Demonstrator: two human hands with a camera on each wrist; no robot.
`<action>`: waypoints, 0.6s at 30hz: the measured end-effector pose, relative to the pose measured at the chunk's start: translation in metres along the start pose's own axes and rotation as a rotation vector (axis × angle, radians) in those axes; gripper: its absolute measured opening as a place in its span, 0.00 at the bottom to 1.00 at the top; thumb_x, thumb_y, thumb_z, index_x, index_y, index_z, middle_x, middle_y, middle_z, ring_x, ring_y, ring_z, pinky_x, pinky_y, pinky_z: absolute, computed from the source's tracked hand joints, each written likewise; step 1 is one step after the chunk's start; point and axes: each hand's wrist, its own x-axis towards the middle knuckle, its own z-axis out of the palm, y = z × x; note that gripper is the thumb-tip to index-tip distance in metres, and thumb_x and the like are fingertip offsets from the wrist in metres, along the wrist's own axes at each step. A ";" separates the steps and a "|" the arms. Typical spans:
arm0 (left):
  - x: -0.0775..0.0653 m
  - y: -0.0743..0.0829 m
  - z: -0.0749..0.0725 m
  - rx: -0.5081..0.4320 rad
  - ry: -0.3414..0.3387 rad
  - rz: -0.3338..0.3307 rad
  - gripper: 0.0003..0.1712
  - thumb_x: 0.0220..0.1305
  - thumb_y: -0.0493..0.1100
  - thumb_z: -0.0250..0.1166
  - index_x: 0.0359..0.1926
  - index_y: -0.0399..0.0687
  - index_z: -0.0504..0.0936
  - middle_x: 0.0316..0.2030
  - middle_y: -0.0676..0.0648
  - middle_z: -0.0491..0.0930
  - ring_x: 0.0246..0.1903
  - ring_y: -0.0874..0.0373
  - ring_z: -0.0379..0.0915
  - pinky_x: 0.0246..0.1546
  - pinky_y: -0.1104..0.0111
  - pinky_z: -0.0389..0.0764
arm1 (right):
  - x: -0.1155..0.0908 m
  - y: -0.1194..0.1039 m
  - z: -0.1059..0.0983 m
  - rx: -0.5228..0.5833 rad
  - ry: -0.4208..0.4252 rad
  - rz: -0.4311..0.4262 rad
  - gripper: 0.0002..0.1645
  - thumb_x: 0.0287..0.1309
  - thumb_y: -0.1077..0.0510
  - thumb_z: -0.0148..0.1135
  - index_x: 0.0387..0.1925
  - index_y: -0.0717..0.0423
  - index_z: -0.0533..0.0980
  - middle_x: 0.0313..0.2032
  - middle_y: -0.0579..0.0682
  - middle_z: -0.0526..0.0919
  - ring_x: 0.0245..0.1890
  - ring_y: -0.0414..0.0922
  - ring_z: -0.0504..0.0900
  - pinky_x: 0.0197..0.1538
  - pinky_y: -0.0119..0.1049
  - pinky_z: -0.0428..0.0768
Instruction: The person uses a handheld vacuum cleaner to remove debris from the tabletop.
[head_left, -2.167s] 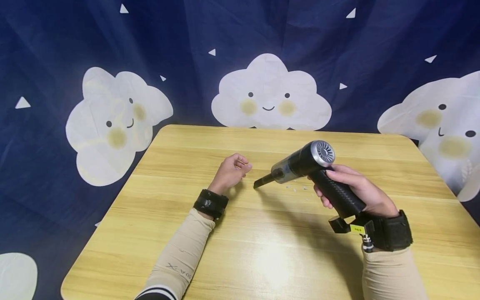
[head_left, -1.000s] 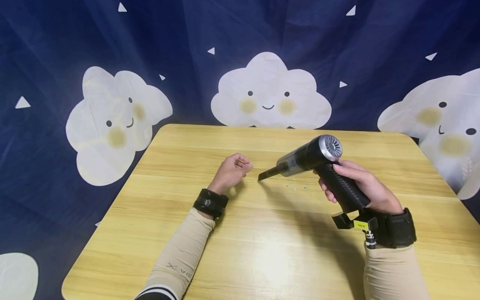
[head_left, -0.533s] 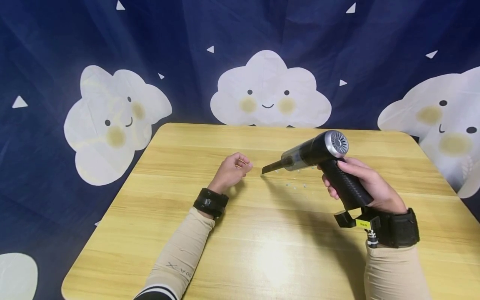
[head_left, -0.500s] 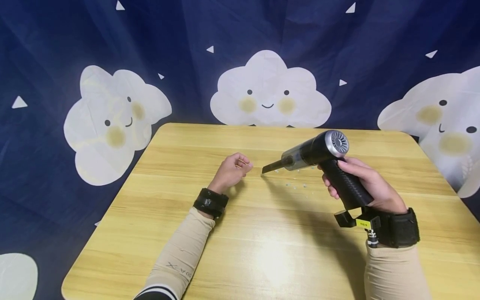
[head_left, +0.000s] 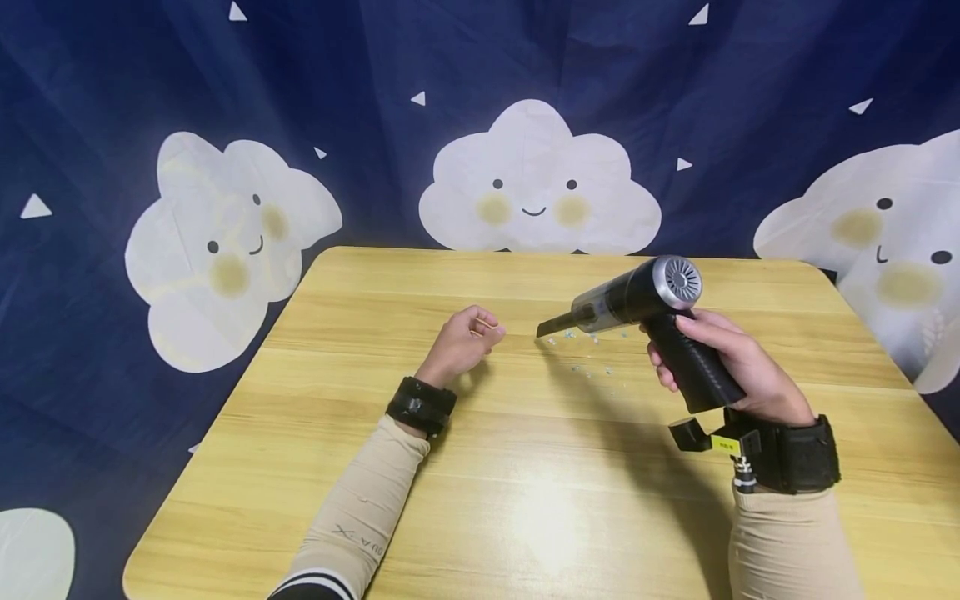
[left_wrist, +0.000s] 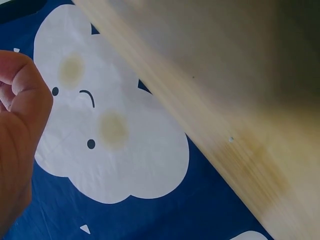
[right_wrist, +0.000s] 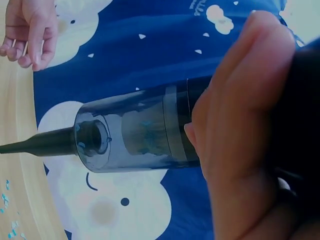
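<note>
My right hand point(head_left: 738, 358) grips the black handle of a handheld vacuum cleaner point(head_left: 626, 296) at the right of the head view. Its narrow nozzle slants down to the left, the tip at or just above the tabletop. Small pale-blue and white scraps point(head_left: 596, 338) lie scattered under and in front of it. Through the clear dust cup point(right_wrist: 132, 130) in the right wrist view, a few blue bits show. My left hand point(head_left: 463, 340) rests on the table left of the nozzle, fingers loosely curled and holding nothing. The left wrist view shows part of that hand point(left_wrist: 20, 115).
The wooden table point(head_left: 315, 467) has rounded far corners. Behind it hangs a dark blue cloth point(head_left: 375, 67) with smiling white clouds. Black bands sit on both wrists, the right one point(head_left: 795, 454) carrying a small black device.
The vacuum cleaner in my right hand has moved right and away from me, its nozzle drawing off from the left hand. More scraps show beneath it. My left hand has stayed put.
</note>
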 end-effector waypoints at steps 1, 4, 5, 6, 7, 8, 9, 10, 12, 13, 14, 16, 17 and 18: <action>0.000 0.000 0.000 0.008 0.003 0.001 0.12 0.62 0.48 0.64 0.42 0.48 0.74 0.40 0.44 0.77 0.37 0.45 0.77 0.40 0.55 0.81 | 0.000 0.000 0.000 -0.007 0.010 -0.002 0.23 0.74 0.65 0.20 0.55 0.68 0.63 0.38 0.59 0.79 0.35 0.49 0.82 0.40 0.35 0.83; 0.000 -0.001 -0.001 0.038 0.015 0.005 0.11 0.62 0.49 0.64 0.41 0.50 0.75 0.39 0.45 0.77 0.35 0.50 0.77 0.38 0.59 0.80 | 0.001 0.001 -0.001 -0.008 0.035 -0.008 0.22 0.74 0.65 0.21 0.54 0.68 0.63 0.38 0.59 0.79 0.35 0.49 0.82 0.40 0.35 0.83; 0.000 -0.001 -0.001 0.045 0.016 0.006 0.11 0.62 0.49 0.64 0.41 0.50 0.75 0.39 0.45 0.77 0.35 0.51 0.77 0.37 0.60 0.80 | 0.001 0.001 -0.001 -0.006 0.043 -0.010 0.22 0.74 0.65 0.21 0.54 0.68 0.64 0.38 0.59 0.79 0.34 0.49 0.82 0.40 0.35 0.83; 0.001 -0.001 -0.001 0.047 0.018 0.007 0.11 0.62 0.49 0.64 0.41 0.50 0.75 0.39 0.45 0.77 0.35 0.52 0.77 0.37 0.60 0.80 | 0.001 0.001 -0.001 -0.001 0.052 -0.013 0.23 0.74 0.65 0.21 0.54 0.68 0.64 0.38 0.59 0.79 0.34 0.49 0.82 0.40 0.35 0.83; 0.001 -0.001 -0.001 0.047 0.017 0.009 0.11 0.62 0.49 0.64 0.41 0.50 0.75 0.39 0.45 0.77 0.34 0.52 0.77 0.37 0.61 0.80 | 0.001 0.001 -0.001 0.005 0.058 -0.016 0.23 0.74 0.65 0.21 0.54 0.68 0.64 0.37 0.59 0.79 0.34 0.50 0.82 0.40 0.36 0.83; 0.001 -0.001 -0.001 0.048 0.016 0.011 0.11 0.62 0.49 0.64 0.41 0.50 0.75 0.39 0.45 0.77 0.34 0.52 0.77 0.37 0.61 0.80 | 0.002 0.002 -0.001 0.006 0.064 -0.020 0.23 0.74 0.65 0.22 0.54 0.68 0.65 0.37 0.60 0.79 0.34 0.50 0.82 0.40 0.36 0.83; 0.000 -0.001 -0.001 0.045 0.015 0.012 0.11 0.62 0.49 0.64 0.41 0.50 0.75 0.39 0.45 0.77 0.35 0.51 0.77 0.37 0.60 0.80 | 0.002 0.002 -0.001 0.007 0.070 -0.024 0.23 0.74 0.65 0.22 0.54 0.68 0.65 0.37 0.60 0.79 0.34 0.50 0.83 0.40 0.36 0.83; 0.000 -0.001 -0.001 0.039 0.013 0.014 0.11 0.62 0.49 0.64 0.41 0.49 0.75 0.39 0.45 0.77 0.35 0.50 0.77 0.37 0.59 0.80 | 0.002 0.002 -0.001 0.008 0.076 -0.028 0.23 0.74 0.65 0.22 0.53 0.68 0.66 0.37 0.60 0.80 0.33 0.50 0.83 0.39 0.36 0.83; 0.000 -0.001 -0.002 0.026 0.010 0.015 0.11 0.62 0.48 0.64 0.41 0.49 0.75 0.39 0.44 0.77 0.36 0.48 0.77 0.39 0.57 0.81 | 0.002 0.003 -0.001 0.008 0.084 -0.038 0.23 0.74 0.65 0.23 0.52 0.69 0.66 0.37 0.60 0.80 0.33 0.50 0.83 0.39 0.36 0.83; 0.000 -0.001 -0.002 0.020 0.009 0.017 0.11 0.62 0.48 0.64 0.41 0.49 0.75 0.39 0.44 0.77 0.37 0.46 0.78 0.39 0.56 0.81 | 0.002 0.003 -0.001 0.007 0.087 -0.042 0.23 0.74 0.65 0.23 0.52 0.69 0.66 0.36 0.60 0.80 0.33 0.50 0.83 0.39 0.36 0.83; 0.000 -0.001 -0.002 0.014 0.007 0.016 0.11 0.62 0.48 0.64 0.41 0.48 0.75 0.39 0.44 0.77 0.37 0.45 0.78 0.39 0.55 0.81 | 0.003 0.004 -0.001 0.006 0.089 -0.046 0.23 0.74 0.65 0.23 0.52 0.69 0.67 0.36 0.60 0.80 0.33 0.50 0.83 0.39 0.36 0.83; 0.001 -0.002 -0.002 0.006 0.005 0.016 0.11 0.63 0.48 0.64 0.41 0.48 0.75 0.39 0.43 0.77 0.38 0.44 0.78 0.40 0.54 0.81 | 0.003 0.004 -0.001 0.004 0.092 -0.050 0.22 0.74 0.66 0.23 0.51 0.69 0.67 0.36 0.60 0.80 0.33 0.50 0.83 0.39 0.36 0.83; 0.001 -0.002 -0.002 0.006 0.005 0.015 0.11 0.63 0.48 0.64 0.41 0.48 0.75 0.39 0.43 0.77 0.38 0.43 0.78 0.40 0.54 0.81 | 0.003 0.004 -0.001 0.002 0.093 -0.051 0.22 0.74 0.66 0.23 0.51 0.69 0.67 0.36 0.60 0.80 0.33 0.50 0.83 0.39 0.36 0.83; 0.001 -0.002 -0.002 0.007 0.006 0.015 0.11 0.63 0.48 0.64 0.41 0.48 0.75 0.39 0.43 0.77 0.38 0.43 0.78 0.39 0.55 0.81 | 0.004 0.004 -0.001 -0.001 0.096 -0.051 0.22 0.74 0.66 0.23 0.51 0.69 0.66 0.36 0.60 0.80 0.33 0.50 0.83 0.39 0.36 0.83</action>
